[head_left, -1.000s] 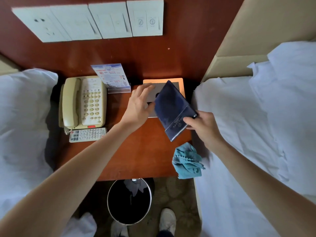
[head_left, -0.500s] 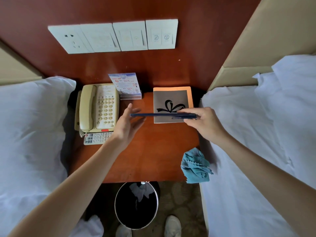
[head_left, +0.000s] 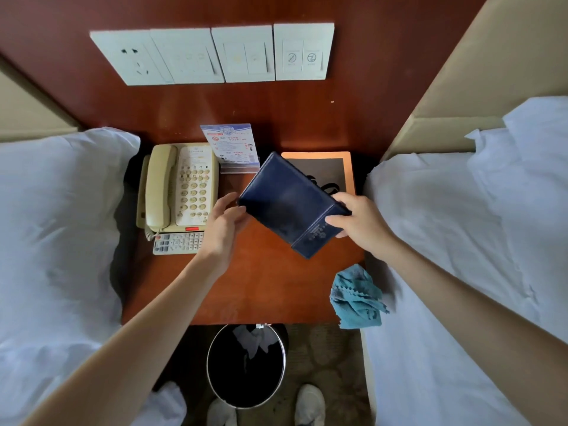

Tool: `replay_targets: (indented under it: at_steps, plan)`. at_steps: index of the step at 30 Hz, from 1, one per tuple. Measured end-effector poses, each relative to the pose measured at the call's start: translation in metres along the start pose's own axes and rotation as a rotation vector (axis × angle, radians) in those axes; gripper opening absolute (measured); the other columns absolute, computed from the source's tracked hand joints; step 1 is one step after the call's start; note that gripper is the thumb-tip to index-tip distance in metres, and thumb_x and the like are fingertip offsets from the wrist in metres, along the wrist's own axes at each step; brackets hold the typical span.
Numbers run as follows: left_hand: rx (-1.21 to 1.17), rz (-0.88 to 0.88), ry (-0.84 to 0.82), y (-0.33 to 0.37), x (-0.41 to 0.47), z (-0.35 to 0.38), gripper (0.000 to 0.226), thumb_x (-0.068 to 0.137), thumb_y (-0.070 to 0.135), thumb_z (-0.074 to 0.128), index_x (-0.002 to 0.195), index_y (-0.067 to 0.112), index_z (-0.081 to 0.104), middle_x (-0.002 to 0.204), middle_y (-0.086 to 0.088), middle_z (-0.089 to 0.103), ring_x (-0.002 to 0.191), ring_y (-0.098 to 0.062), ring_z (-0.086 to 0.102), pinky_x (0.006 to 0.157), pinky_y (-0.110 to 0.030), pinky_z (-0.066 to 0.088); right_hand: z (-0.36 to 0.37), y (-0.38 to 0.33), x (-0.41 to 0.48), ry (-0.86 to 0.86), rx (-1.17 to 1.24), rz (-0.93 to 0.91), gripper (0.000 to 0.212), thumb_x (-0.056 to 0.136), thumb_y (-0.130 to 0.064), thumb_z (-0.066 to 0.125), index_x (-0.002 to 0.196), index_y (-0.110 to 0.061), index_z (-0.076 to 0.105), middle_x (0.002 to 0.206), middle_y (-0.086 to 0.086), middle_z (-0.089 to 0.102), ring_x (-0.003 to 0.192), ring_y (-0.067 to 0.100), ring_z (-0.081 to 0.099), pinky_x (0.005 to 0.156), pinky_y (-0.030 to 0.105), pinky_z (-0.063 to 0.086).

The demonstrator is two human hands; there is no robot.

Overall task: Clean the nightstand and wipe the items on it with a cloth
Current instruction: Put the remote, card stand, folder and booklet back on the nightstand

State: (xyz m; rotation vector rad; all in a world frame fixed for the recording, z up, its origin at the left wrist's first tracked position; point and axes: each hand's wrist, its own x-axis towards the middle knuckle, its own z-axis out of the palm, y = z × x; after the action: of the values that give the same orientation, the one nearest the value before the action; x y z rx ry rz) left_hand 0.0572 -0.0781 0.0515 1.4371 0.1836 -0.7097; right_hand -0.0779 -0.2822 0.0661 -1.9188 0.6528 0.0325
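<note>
R hand (head_left: pixel 359 224) grips navy folder (head_left: pixel 285 204), gold print illegible; L hand (head_left: pixel 223 230) at corner.

Navy folder (head_left: pixel 285 207) tilted above nightstand (head_left: pixel 261 287) — teal cloth (head_left: pixel 356 298) crumpled at edge.

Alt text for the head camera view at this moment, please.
Seen from above, the right hand grips a dark blue folder tilted over a wooden nightstand, the left hand at its opposite corner. A cream telephone, remote and teal cloth lie nearby.

A black wastebasket (head_left: pixel 246 382) is standing on the floor (head_left: pixel 322 348) behind the left hand (head_left: pixel 219 232); white switch plates (head_left: pixel 242 53) are hanging beyond it.
</note>
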Motion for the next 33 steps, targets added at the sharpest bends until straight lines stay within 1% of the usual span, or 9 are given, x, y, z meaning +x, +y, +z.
replay_targets:
  at_steps: [3, 8, 11, 13, 16, 18, 22, 26, 33]
  plan:
    - [-0.025, 0.036, -0.028, 0.005, 0.007, 0.008, 0.042, 0.093, 0.000, 0.046, 0.134, 0.005, 0.046, 0.124, -0.016, 0.061, 0.113, -0.023, 0.060, 0.104, -0.033, 0.044, -0.001, 0.006, 0.005, -0.021, 0.288, 0.135, 0.039, 0.085, -0.003, 0.063, 0.118, -0.022, 0.054, 0.109, 0.008, 0.065, 0.092, 0.026, 0.067, 0.061, 0.033, 0.058]
    - [0.242, 0.027, -0.208, -0.008, 0.008, 0.036, 0.039, 0.093, -0.002, 0.040, 0.127, 0.015, 0.049, 0.114, -0.003, 0.063, 0.099, -0.016, 0.063, 0.078, -0.021, 0.053, 0.013, 0.009, 0.022, 0.107, 0.613, 0.336, 0.050, 0.085, 0.006, 0.060, 0.129, -0.017, 0.051, 0.128, 0.016, 0.051, 0.104, 0.035, 0.062, 0.072, 0.042, 0.059]
    - [0.356, -0.039, -0.259, -0.018, 0.018, 0.045, 0.049, 0.095, -0.004, 0.039, 0.138, 0.018, 0.037, 0.124, -0.004, 0.057, 0.098, -0.016, 0.063, 0.078, -0.025, 0.051, 0.024, 0.001, 0.040, 0.134, 0.793, 0.434, 0.052, 0.088, 0.013, 0.051, 0.134, -0.011, 0.046, 0.136, 0.018, 0.044, 0.111, 0.040, 0.056, 0.081, 0.046, 0.057]
    - [0.351, -0.073, -0.241, -0.020, 0.029, 0.046, 0.051, 0.097, -0.005, 0.035, 0.142, 0.020, 0.035, 0.127, -0.007, 0.056, 0.103, -0.019, 0.063, 0.081, -0.027, 0.052, 0.031, -0.002, 0.050, 0.148, 0.764, 0.456, 0.054, 0.089, 0.012, 0.049, 0.138, -0.009, 0.041, 0.138, 0.017, 0.044, 0.115, 0.039, 0.054, 0.087, 0.048, 0.054]
    - [0.286, -0.102, -0.172, -0.026, 0.045, 0.049, 0.049, 0.098, -0.007, 0.036, 0.143, 0.011, 0.037, 0.133, -0.012, 0.050, 0.117, -0.025, 0.055, 0.092, -0.032, 0.052, 0.036, 0.004, 0.061, 0.194, 0.412, 0.430, 0.054, 0.092, 0.002, 0.053, 0.141, -0.013, 0.037, 0.142, 0.013, 0.044, 0.118, 0.033, 0.055, 0.091, 0.044, 0.053]
    - [0.276, -0.096, -0.128, -0.031, 0.053, 0.052, 0.046, 0.097, -0.008, 0.039, 0.140, 0.006, 0.041, 0.131, -0.014, 0.053, 0.113, -0.023, 0.057, 0.095, -0.034, 0.051, 0.035, 0.009, 0.066, 0.194, 0.245, 0.405, 0.051, 0.093, -0.004, 0.054, 0.141, -0.012, 0.039, 0.139, 0.012, 0.048, 0.113, 0.028, 0.058, 0.092, 0.041, 0.053]
    - [0.329, -0.102, -0.087, -0.037, 0.057, 0.059, 0.041, 0.094, -0.009, 0.045, 0.133, 0.004, 0.048, 0.122, -0.012, 0.059, 0.104, -0.021, 0.063, 0.091, -0.033, 0.054, 0.029, 0.020, 0.068, 0.178, 0.153, 0.433, 0.053, 0.090, -0.004, 0.056, 0.140, -0.010, 0.041, 0.135, 0.013, 0.052, 0.113, 0.027, 0.057, 0.096, 0.039, 0.050]
    - [0.356, -0.097, -0.060, -0.040, 0.056, 0.056, 0.037, 0.094, -0.006, 0.045, 0.130, 0.002, 0.051, 0.117, -0.012, 0.062, 0.108, -0.023, 0.062, 0.101, -0.038, 0.048, 0.026, 0.023, 0.072, 0.084, 0.100, 0.434, 0.060, 0.085, -0.002, 0.057, 0.142, -0.011, 0.038, 0.135, 0.015, 0.051, 0.120, 0.029, 0.051, 0.101, 0.038, 0.044]
    - [0.176, -0.202, -0.184, -0.047, 0.055, 0.053, 0.052, 0.101, 0.004, 0.037, 0.149, 0.003, 0.019, 0.148, -0.014, 0.040, 0.135, -0.023, 0.041, 0.114, -0.035, 0.033, 0.028, 0.028, 0.073, 0.022, 0.128, 0.439, 0.066, 0.084, -0.007, 0.060, 0.143, -0.018, 0.034, 0.141, 0.011, 0.044, 0.125, 0.028, 0.045, 0.102, 0.037, 0.040]
